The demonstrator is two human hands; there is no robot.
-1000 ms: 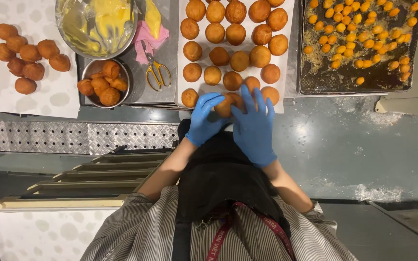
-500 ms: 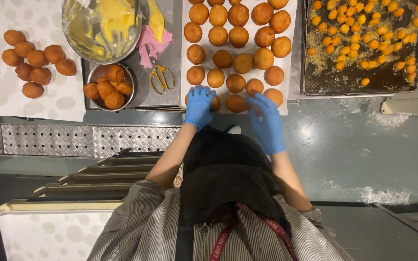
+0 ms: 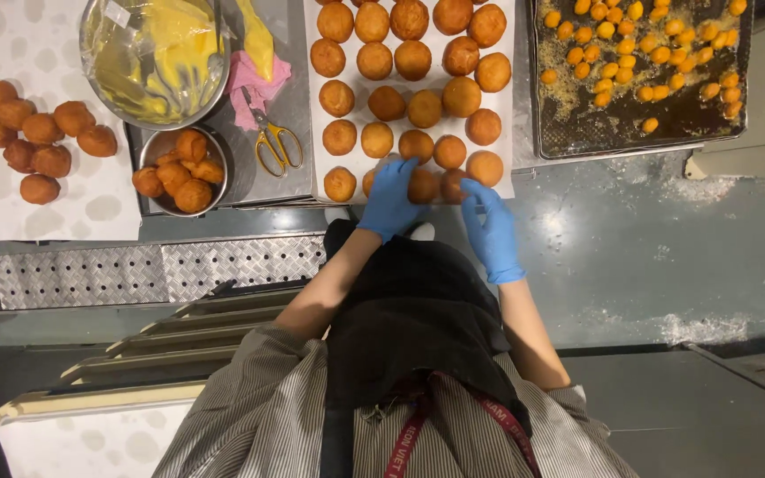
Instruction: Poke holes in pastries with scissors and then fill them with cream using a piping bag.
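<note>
Rows of round golden-brown dough balls (image 3: pixel 425 108) lie on a white paper sheet (image 3: pixel 505 102) on the counter. My left hand (image 3: pixel 389 199), in a blue glove, lies flat over the nearest row with fingers spread, touching a ball (image 3: pixel 423 186) at its thumb side. My right hand (image 3: pixel 491 228), also in a blue glove, is a little apart to the right. Its fingertips reach a partly hidden ball (image 3: pixel 452 184) in the same row. Neither hand clearly lifts anything.
A dark tray (image 3: pixel 666 119) of several small yellow balls sits right. On the left are a metal bowl of yellow batter (image 3: pixel 152 53), a small bowl of balls (image 3: pixel 179 164), scissors (image 3: pixel 274 142), a pink cloth (image 3: pixel 250 84) and darker balls (image 3: pixel 37 133) on paper.
My hands were cupped together around one ball at the near edge. Now they have separated, with the left spread over the row and the right drawn back to the right.
</note>
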